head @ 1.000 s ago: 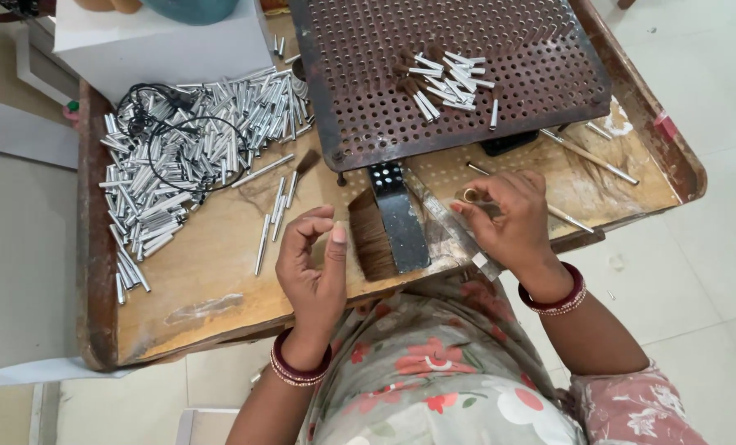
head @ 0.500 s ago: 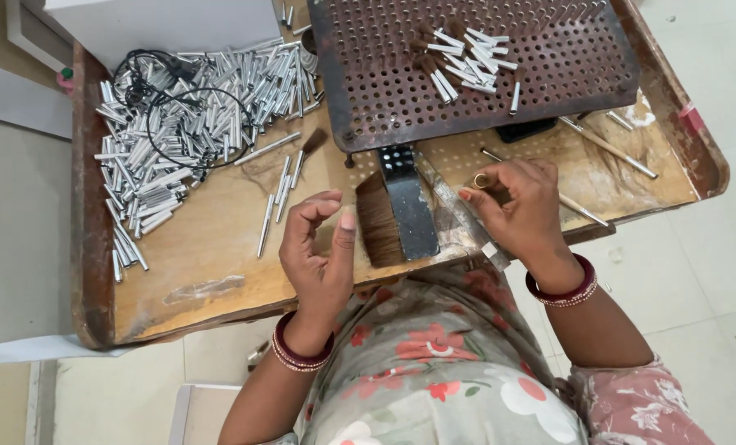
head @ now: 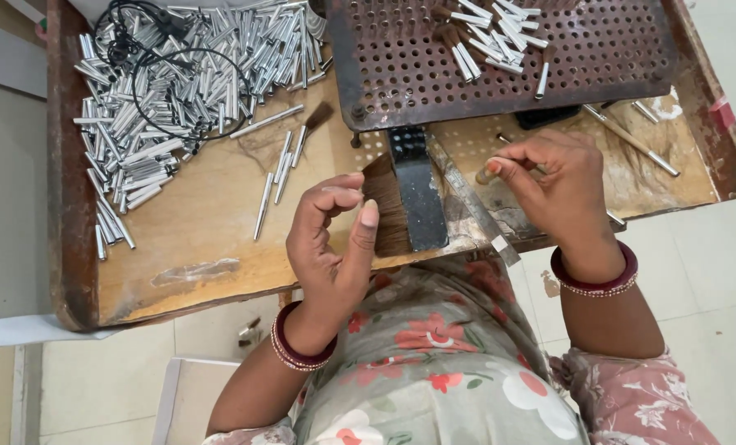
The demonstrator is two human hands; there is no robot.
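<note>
My left hand (head: 331,239) hovers over the front edge of the wooden work tray (head: 203,239), fingers curled and thumb raised apart from them, with nothing visible in it. Its thumb tip is right beside a tuft of brown bristles (head: 384,210) that sticks out from under a black block (head: 413,189). My right hand (head: 553,185) is to the right of the block and pinches a small tan piece (head: 487,175) between thumb and fingertips. A flat metal strip (head: 475,210) lies slanted between the two hands.
A big heap of short silver tubes (head: 162,107) with loops of black wire (head: 178,91) fills the tray's left. A rusty perforated plate (head: 599,66) at the back carries several bristle-filled tubes (head: 492,37). Long thin rods (head: 632,140) lie at the right.
The view has drawn closer and shifted down over the tray. Both hands keep nearly the same pose; my right hand still pinches the small piece.
</note>
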